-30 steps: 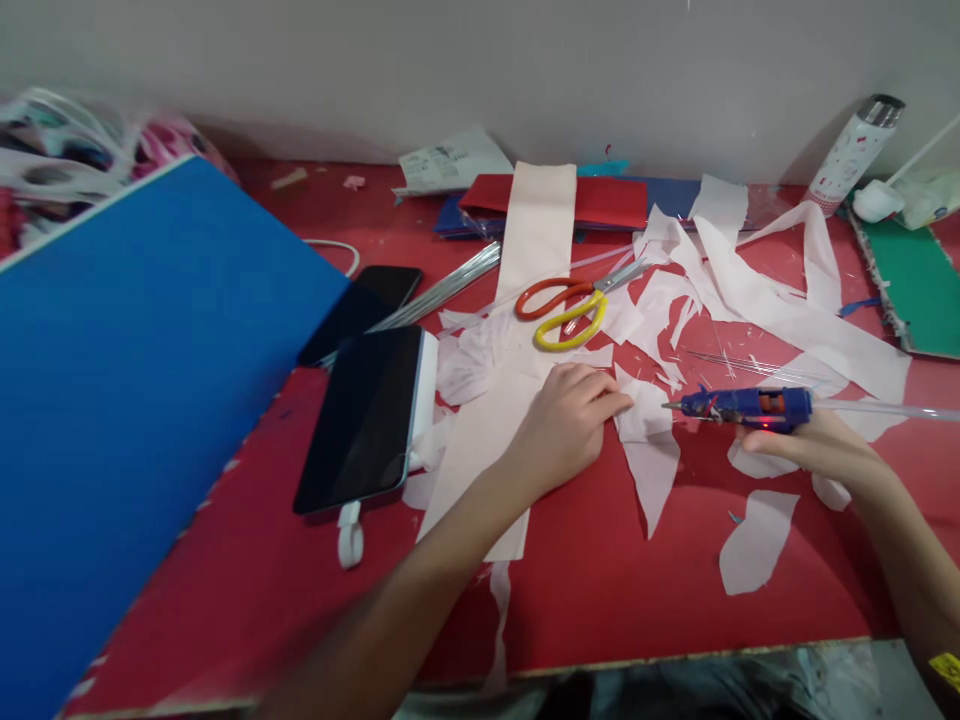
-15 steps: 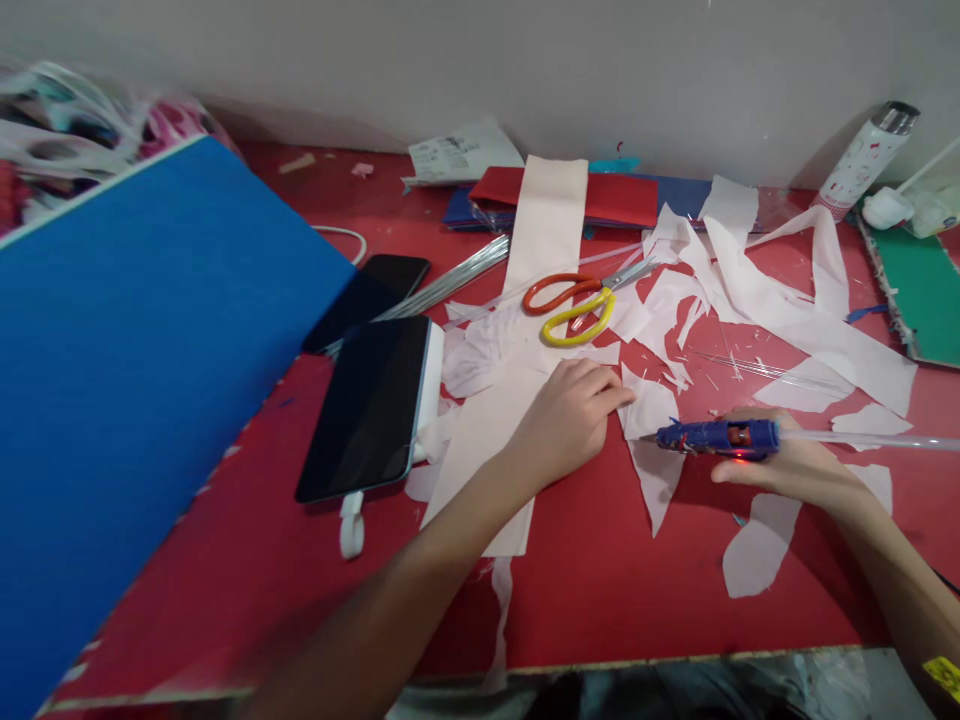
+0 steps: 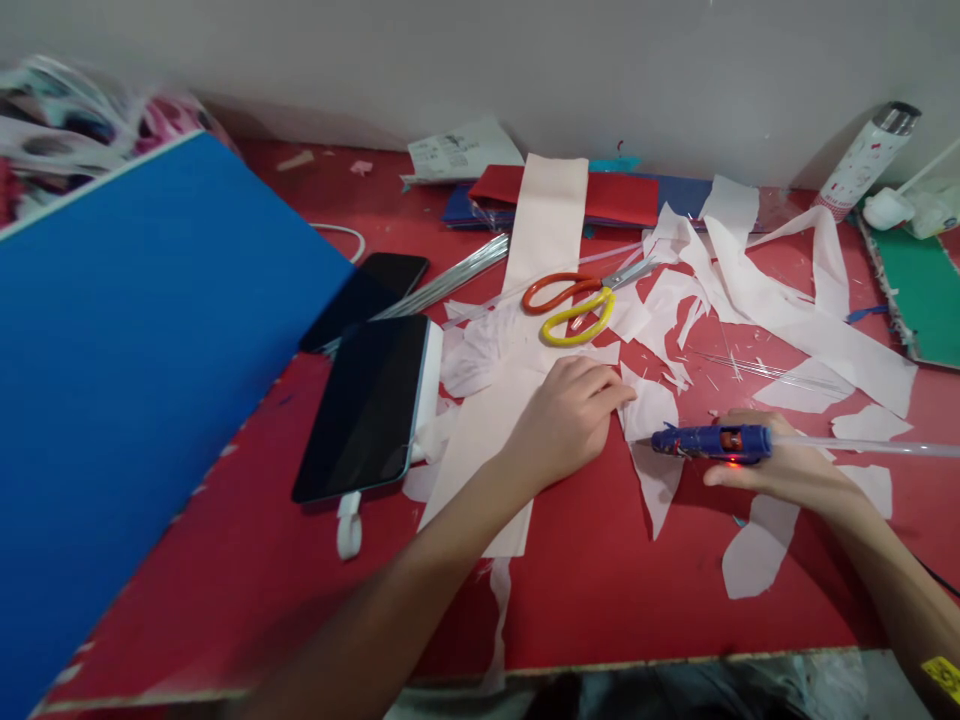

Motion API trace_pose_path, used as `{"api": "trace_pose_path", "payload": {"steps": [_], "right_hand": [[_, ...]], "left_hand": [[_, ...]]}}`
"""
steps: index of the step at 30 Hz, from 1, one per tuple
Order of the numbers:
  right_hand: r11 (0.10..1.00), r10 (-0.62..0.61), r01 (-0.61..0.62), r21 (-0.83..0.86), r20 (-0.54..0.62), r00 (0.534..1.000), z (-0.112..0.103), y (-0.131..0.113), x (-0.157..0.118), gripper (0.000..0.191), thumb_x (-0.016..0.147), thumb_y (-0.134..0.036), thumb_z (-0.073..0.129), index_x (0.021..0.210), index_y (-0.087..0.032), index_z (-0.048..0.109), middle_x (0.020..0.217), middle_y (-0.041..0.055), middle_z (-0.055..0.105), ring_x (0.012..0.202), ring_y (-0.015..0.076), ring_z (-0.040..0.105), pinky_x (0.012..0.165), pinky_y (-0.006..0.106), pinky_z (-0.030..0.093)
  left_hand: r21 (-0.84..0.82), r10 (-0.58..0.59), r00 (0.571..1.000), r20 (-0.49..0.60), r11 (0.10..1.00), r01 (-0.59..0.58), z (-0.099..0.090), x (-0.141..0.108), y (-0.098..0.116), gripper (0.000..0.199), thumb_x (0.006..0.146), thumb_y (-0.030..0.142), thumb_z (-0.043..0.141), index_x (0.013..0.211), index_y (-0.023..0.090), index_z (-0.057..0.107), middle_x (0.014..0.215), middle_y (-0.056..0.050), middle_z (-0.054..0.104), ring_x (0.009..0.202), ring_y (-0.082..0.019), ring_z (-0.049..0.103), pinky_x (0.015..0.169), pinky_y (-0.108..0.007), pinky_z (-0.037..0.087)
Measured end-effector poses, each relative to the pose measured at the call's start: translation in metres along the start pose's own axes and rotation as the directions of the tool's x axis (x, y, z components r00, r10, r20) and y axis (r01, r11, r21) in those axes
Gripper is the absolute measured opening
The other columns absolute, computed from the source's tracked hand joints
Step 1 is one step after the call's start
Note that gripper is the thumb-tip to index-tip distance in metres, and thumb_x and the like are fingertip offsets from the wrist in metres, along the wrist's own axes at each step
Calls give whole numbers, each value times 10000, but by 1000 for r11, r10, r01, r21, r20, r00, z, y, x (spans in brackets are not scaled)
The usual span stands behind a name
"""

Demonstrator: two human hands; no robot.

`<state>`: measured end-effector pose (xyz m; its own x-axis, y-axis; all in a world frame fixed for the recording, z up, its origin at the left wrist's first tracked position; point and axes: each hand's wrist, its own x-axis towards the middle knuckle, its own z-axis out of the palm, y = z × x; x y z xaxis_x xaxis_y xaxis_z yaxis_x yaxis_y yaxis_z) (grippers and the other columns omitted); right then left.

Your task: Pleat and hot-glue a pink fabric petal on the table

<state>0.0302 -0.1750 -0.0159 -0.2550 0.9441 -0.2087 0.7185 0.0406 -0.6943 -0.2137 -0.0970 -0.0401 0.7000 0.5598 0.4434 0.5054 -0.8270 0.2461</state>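
Two hands are at work over the red surface. Pale piece, tapering toward the near edge, lies flat between them. Left hand has its fingers drawn together, tips at the piece's upper left edge; whether they pinch or merely press it cannot be told. Right hand is wrapped around the glue gun, nozzle at the piece, red light lit, glue stick projecting from the rear.

Progress: cutting appears done for this piece and for several loose ones, among them a rounded piece to its right. Gluing appears in hand; no bead of glue can be made out. No joined pieces are identified. Long strip lies whole to the left, scissors set down across it, unheld. Wires lie bundled and unused beyond the tablet.
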Motion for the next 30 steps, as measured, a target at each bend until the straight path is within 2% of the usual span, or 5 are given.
{"api": "trace_pose_path", "payload": {"steps": [9,17,22,30], "right_hand": [[999,-39,39,12,6,999,0,-1,2,328,692,-525,672,767,-208,635,698,11,602,624,153,537,539,255,371],[1000,-11,11,-21,-3,1000,1,-2,0,332,696,-537,662,761,-212,650,685,17,614,593,163,540,525,267,378],[1000,-10,9,-13,-31,999,2,-1,1,347,678,-541,675,817,-222,667,741,27,639,658,183,572,570,278,413],[1000,27,-27,-14,-47,999,5,4,1,394,634,-583,688,728,-204,637,720,33,641,648,185,578,584,284,414]], "left_hand": [[6,17,1000,-14,1000,-17,0,1,-1,316,819,17,363,872,156,642,802,-57,618,791,-186,485,767,-347,409],[2,25,1000,-13,1000,-25,0,1,-1,305,819,19,370,859,160,638,795,-50,618,786,-184,489,760,-347,407],[15,24,1000,-18,1000,-24,0,1,0,311,825,18,362,858,160,637,795,-52,617,786,-183,492,761,-345,408],[10,32,999,-25,999,-32,1,1,-1,294,827,32,375,841,159,640,786,-50,618,775,-182,497,753,-346,411]]}}
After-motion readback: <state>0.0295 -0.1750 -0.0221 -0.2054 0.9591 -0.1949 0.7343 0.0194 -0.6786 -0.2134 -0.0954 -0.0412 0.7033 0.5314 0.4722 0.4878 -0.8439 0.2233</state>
